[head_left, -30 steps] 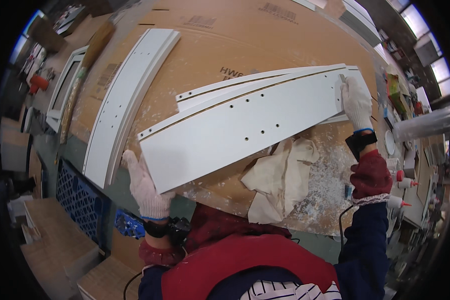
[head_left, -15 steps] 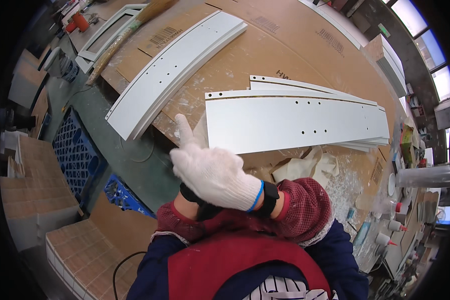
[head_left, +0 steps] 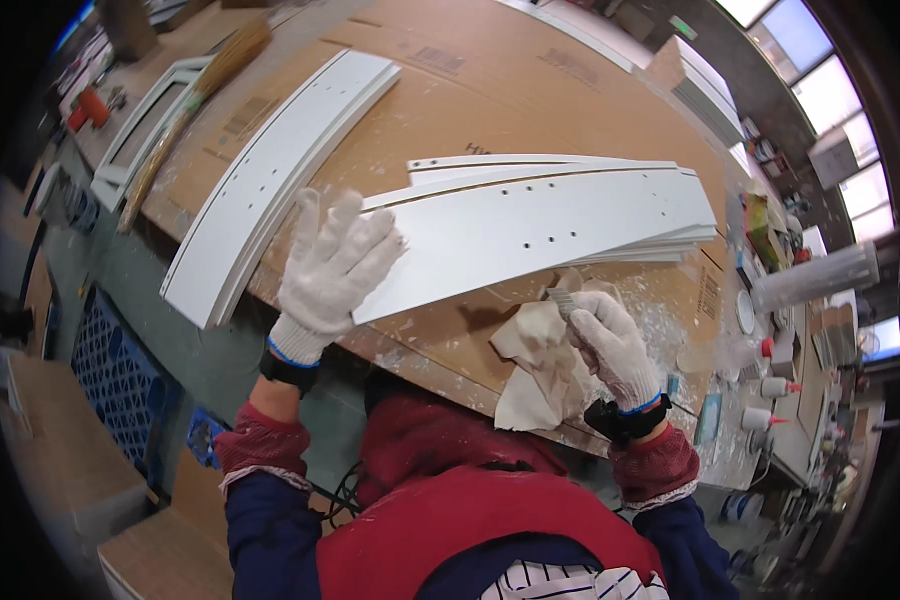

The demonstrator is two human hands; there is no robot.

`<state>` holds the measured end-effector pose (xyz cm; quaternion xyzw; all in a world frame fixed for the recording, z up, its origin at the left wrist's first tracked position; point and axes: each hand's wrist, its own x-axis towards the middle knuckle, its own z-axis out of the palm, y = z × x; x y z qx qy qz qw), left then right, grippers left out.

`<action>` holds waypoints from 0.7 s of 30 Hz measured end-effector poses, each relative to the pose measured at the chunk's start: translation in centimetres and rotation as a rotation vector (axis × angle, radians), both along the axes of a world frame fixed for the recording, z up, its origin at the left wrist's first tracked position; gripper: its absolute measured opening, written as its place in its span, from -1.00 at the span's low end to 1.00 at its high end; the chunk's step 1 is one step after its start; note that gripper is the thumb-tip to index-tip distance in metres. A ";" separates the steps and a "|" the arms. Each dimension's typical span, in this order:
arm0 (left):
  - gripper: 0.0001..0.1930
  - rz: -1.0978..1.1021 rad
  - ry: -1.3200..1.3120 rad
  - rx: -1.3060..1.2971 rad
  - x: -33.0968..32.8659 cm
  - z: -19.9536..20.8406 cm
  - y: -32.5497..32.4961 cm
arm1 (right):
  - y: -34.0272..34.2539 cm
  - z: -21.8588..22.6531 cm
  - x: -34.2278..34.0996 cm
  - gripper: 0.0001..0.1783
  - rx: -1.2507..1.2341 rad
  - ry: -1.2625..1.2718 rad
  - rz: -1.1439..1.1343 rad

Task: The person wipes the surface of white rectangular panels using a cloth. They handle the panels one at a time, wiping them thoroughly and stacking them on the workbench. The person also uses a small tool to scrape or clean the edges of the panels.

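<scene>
White panel (head_left: 540,225), left hand (head_left: 335,265) spread, right hand (head_left: 610,345) curled

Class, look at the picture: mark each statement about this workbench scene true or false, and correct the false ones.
1. The left hand is open, with its fingers spread. True.
2. The right hand is spread flat. False: the right hand is curled, holding a small grey piece.
3. The drilled white panel lies on top of other panels. True.
4. The crumpled cloth hangs from the broom. False: the crumpled cloth lies on the table.
5. Both hands wear white gloves. True.
</scene>
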<state>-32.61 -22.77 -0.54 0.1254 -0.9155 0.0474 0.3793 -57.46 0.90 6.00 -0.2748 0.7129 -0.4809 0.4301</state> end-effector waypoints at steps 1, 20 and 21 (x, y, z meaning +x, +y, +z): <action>-0.52 -0.081 -0.083 -0.019 -0.3 0.6 -0.3 | 0.6 0.1 -0.1 -0.78 0.005 0.019 -0.001; -0.63 -0.017 0.826 1.875 0.7 1.3 9.1 | -3.6 -1.6 -1.4 -0.71 -0.587 1.133 0.234; -0.61 -0.010 0.770 1.834 1.5 0.7 9.2 | -4.8 -0.4 0.5 -0.71 -0.636 1.219 0.356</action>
